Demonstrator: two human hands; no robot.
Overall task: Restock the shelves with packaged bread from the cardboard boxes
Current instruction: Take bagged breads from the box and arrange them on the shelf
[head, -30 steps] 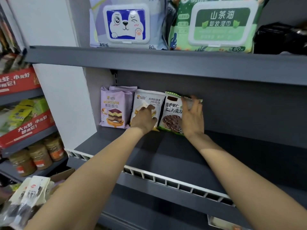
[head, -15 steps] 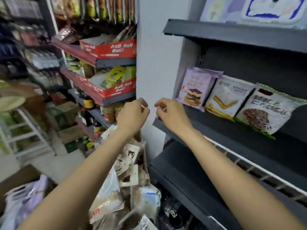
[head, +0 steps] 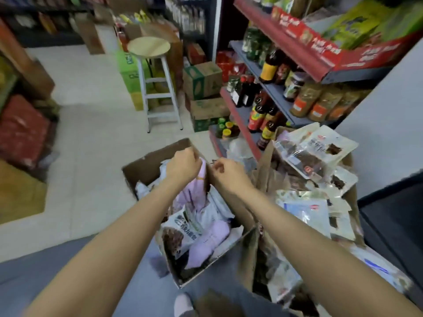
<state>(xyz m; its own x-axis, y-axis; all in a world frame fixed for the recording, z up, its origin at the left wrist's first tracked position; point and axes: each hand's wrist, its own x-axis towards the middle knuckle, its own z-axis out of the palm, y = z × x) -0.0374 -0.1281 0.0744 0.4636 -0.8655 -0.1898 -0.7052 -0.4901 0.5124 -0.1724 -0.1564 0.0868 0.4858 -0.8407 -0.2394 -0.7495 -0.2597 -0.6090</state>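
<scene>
- Both bare forearms reach forward and down from the lower corners of the view, converging over an open brown cardboard box that stands on the pale floor.
- The left hand hangs over the far part of the box, knuckles up and fingers curled downward; it seems to pinch the top edge of a lilac plastic bread packet that stands upright in the box, though blur hides the exact contact.
- The right hand is just beside the left, over the box's right wall, its fingers bent in loosely with the thumb near the forefinger. I cannot tell whether it grasps anything.
- The box is filled with packaged bread: the lilac packet in the middle, white packets around it, and nearer the camera a white-and-green packet printed with a dark chocolate bun lying tilted.
- Right of the box stands a second, taller cardboard box heaped with clear packets of dark snacks.
- Beyond, a white stool with a round wooden seat stands on the floor, and a shelf of dark sauce bottles runs along the right.
</scene>
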